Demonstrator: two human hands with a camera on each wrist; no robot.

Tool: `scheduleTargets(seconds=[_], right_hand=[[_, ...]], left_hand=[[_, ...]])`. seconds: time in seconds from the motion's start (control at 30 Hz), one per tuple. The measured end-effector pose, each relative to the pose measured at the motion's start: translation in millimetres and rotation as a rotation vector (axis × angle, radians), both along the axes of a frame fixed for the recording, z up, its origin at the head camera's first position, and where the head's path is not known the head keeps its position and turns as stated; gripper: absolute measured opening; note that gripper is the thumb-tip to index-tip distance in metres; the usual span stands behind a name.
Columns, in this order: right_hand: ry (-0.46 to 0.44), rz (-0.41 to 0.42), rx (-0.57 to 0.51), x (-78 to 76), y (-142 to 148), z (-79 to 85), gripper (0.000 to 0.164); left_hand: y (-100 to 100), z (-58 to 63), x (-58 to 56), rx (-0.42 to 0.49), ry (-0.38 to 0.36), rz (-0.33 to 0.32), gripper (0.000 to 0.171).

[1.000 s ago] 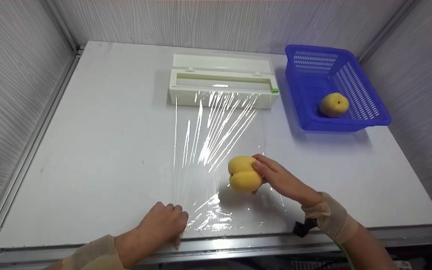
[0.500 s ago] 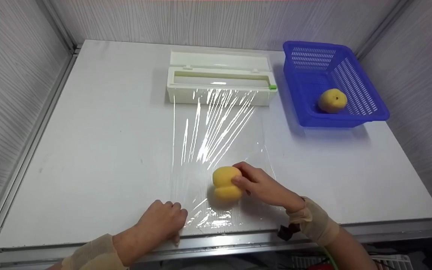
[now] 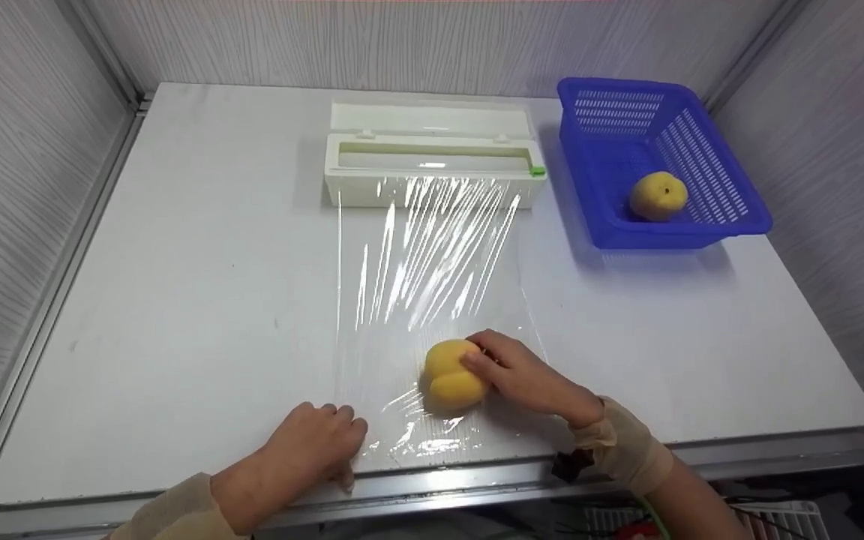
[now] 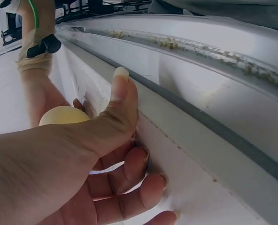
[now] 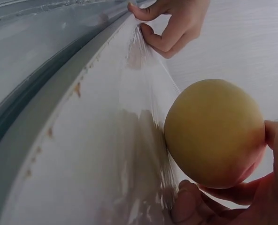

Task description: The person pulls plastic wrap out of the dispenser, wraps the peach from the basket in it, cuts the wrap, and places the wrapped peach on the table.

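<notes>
In the head view, my right hand grips a yellow peach from its right side. The peach is close over the clear plastic wrap near the table's front edge. The right wrist view shows a reddish blush on the peach, with thumb and fingers against it. My left hand rests at the front edge, by the wrap's left corner. Its loosely bent fingers touch the tabletop, and its thumb stands apart from them. Backwards, the wrap runs to a white dispenser box whose lid stands raised.
A blue basket stands at the back right, holding another yellow peach. A green slider sits at the dispenser's right end. A metal rail borders the white table in front; panelled walls enclose the other sides.
My right hand has brought the peach left and down onto the front part of the wrap. The left hand stays at the front edge. The whole view has shifted slightly.
</notes>
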State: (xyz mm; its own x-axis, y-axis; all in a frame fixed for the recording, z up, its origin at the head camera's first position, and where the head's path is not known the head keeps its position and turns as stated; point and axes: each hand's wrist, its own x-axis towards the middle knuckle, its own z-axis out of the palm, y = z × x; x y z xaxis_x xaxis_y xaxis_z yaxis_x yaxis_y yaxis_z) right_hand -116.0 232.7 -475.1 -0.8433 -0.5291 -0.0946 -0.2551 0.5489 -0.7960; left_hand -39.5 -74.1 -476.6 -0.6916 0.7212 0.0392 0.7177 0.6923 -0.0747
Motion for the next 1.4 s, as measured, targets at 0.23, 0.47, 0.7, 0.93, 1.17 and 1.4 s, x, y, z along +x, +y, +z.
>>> scheduleTargets(seconds=[0.23, 0.47, 0.7, 0.93, 1.17, 1.4], right_hand=[[-0.01, -0.017, -0.029, -3.4, 1.0, -1.4, 0.03], [-0.037, -0.035, -0.067, -2.7, -0.4, -4.2, 0.031], [-0.028, -0.043, -0.061, -3.7, 0.0, -2.7, 0.031], [-0.046, -0.045, -0.056, -4.3, -0.1, -2.6, 0.035], [-0.034, -0.021, -0.062, -5.1, -0.6, -2.8, 0.036], [-0.056, -0.007, -0.035, -5.5, 0.1, -2.0, 0.048]], left_hand=[[-1.2, 6.9, -0.4, -0.014, -0.107, 0.011, 0.054], [0.8, 19.6, -2.2, -0.007, -0.166, 0.004, 0.055], [23.5, 20.0, -6.0, 0.065, 0.168, -0.097, 0.062], [45.8, -3.2, -2.4, 0.074, 0.336, -0.282, 0.065], [51.8, -15.8, -6.0, 0.149, 0.491, -0.288, 0.032], [50.1, -13.8, -6.8, 0.13, 0.431, -0.304, 0.011]])
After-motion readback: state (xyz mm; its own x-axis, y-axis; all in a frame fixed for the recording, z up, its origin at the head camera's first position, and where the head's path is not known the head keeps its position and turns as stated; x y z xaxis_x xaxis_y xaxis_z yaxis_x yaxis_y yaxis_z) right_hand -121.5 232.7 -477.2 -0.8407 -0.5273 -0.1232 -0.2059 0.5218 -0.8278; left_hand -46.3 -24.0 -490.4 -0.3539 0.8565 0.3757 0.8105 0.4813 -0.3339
